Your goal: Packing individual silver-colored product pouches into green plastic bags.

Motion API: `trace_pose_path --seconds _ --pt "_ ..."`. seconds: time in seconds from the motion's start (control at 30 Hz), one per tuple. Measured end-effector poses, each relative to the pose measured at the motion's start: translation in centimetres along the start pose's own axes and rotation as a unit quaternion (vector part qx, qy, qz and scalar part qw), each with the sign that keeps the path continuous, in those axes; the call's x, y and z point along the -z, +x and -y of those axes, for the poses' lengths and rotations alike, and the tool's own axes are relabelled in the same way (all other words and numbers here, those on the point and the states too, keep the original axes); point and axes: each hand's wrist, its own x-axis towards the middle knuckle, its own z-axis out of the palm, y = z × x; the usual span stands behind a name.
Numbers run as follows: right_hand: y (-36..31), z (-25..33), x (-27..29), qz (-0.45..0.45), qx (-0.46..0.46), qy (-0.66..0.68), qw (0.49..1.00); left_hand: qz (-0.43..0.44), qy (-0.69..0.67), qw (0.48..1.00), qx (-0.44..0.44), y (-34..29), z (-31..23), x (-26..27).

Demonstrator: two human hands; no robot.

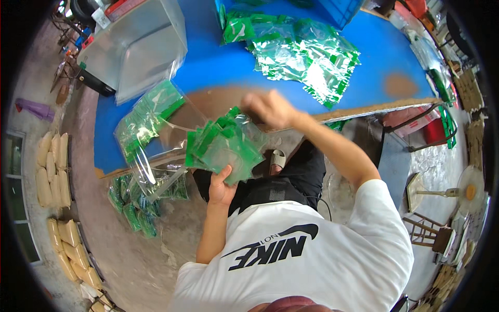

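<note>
**Left hand clamped on packet stack; right hand's grip unclear**

The left hand (221, 188) is closed around the lower edge of a stack of green packets (223, 144), thumb on the near face, fingers behind. The stack stands fanned above the grip, just off the table (218, 65) edge.

The right hand (269, 108) sits at the stack's top right corner, above and beyond the left grip. It is motion-blurred (finger positions not readable), so whether it pinches a packet or only touches one cannot be told.

Left of the grip, a clear bag (150, 132) partly filled with green packets lies over the table edge. Below it, more packets (136, 205) lie on the floor. Well beyond the grip, a loose pile of packets (304, 54) lies on the blue tabletop. A stack of clear bags (143, 49) lies at far left.
</note>
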Motion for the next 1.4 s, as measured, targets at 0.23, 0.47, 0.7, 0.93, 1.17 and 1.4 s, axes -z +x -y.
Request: trace_pose_path --seconds 0.23,0.47,0.7,0.93,1.17,1.4 --pt "0.2 -8.7 4.4 -0.043 0.022 -0.449 0.892 0.018 -0.030 0.999 0.032 0.4 1.5 1.5" --pt "-5.6 -0.1 0.7 0.129 0.150 -0.138 0.970 0.040 -0.107 0.993 0.040 1.5 1.5 0.7" --pt "5.5 -10.3 4.0 -0.116 -0.071 -0.472 0.871 0.056 -0.120 0.988 0.080 1.7 2.2 2.7" --pt "-3.2 -1.3 -1.3 0.075 0.197 -0.124 0.970 0.072 -0.071 0.995 -0.012 0.6 -1.1 2.1" --pt "-1.0 -9.0 6.7 -0.213 -0.012 -0.391 0.896 0.048 -0.050 0.997 0.035 1.2 0.5 1.8" --pt "-5.9 -1.9 1.2 -0.083 0.056 -0.389 0.916 0.096 -0.066 0.992 0.053 0.5 1.9 3.1"
